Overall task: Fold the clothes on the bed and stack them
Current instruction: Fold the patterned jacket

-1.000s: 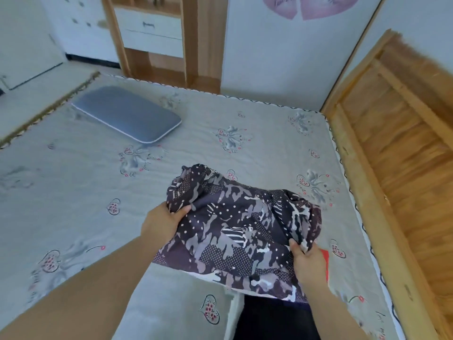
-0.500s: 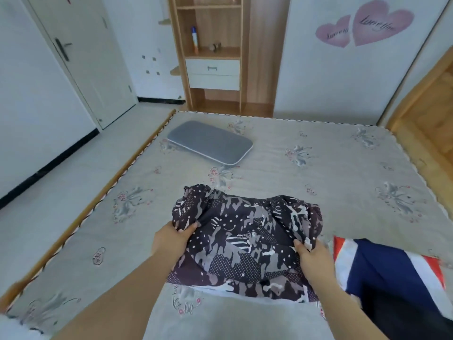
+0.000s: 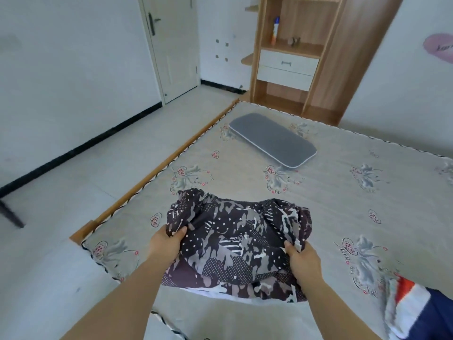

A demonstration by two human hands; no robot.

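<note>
My left hand (image 3: 163,244) pinched the left edge of the camouflage garment (image 3: 239,246), thumb on top; my right hand (image 3: 302,260) pinched its right edge likewise. The garment hung bunched between both grips, over the near part of the bed (image 3: 343,197). Judgement: keep both pinches level, pull the edges apart to flatten the cloth, then lay it down before folding. A red-white-blue garment (image 3: 416,312) lay near right.

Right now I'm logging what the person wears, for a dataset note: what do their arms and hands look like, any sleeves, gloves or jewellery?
Both forearms are bare as far as the picture shows, with no sleeve in view. The left hand and the right hand wear no gloves, and no watch, bracelet or ring shows on the parts in view.
</note>
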